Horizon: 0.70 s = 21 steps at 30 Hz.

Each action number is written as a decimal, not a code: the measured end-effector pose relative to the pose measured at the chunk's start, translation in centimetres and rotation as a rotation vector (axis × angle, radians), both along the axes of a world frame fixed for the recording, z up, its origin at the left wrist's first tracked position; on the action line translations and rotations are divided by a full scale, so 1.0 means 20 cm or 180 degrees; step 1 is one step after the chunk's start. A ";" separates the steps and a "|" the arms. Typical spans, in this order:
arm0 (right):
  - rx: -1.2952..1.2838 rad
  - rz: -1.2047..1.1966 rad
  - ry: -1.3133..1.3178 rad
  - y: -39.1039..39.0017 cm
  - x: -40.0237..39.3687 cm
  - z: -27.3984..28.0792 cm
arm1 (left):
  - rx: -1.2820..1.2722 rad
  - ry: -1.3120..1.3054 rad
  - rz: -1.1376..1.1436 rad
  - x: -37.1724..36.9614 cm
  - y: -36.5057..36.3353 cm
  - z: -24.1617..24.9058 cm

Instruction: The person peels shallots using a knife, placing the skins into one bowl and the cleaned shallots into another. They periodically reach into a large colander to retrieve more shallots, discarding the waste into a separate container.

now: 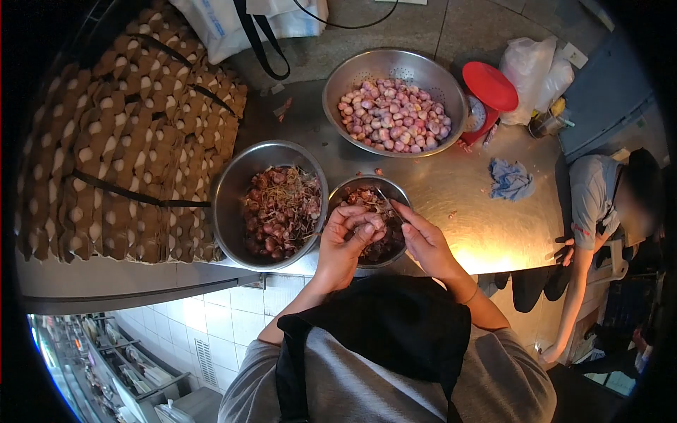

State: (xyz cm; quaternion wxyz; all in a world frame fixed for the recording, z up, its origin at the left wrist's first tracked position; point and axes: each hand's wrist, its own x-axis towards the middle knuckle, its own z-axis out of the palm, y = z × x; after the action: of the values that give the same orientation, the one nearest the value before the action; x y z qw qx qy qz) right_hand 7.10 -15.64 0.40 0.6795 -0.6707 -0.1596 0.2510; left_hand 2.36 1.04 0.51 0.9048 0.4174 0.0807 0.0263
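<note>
Shallot pinched in left hand fingers over small bowl; right hand closed on knife. Likely small, firm, slippery-skinned; grip the sides.

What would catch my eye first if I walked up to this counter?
Probably the big colander of peeled pinkish shallots at the far side of the steel counter. Closer in, the left hand holds one shallot over a small bowl while the right hand works it with a knife. At the left stand stacked egg trays.
</note>
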 end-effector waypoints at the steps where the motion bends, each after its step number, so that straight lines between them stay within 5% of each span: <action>1: -0.0002 -0.0010 -0.0117 0.00 0.01 -0.02 | -0.0026 0.0052 0.0011 0.00 0.00 0.00; 7: 0.0122 0.0205 0.0045 0.01 -0.03 0.03 | -0.0016 0.0247 -0.0021 0.01 0.01 -0.02; 10: -0.0385 0.0389 0.0944 0.00 -0.05 0.08 | -0.0042 0.0257 0.0021 0.01 0.01 -0.03; 18: -0.0064 0.0258 -0.0942 0.03 -0.04 -0.01 | -0.0062 0.0294 -0.0037 0.00 0.02 -0.05; 21: 0.0003 0.0268 0.0058 0.01 -0.04 0.01 | -0.0073 0.0351 -0.0068 0.00 0.01 -0.02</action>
State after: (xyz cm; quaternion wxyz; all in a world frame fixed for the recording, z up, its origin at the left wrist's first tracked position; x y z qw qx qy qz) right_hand 6.37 -15.44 0.61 0.6701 -0.6607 -0.1817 0.2853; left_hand 2.42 1.25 0.02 0.9039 0.4086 0.1262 -0.0073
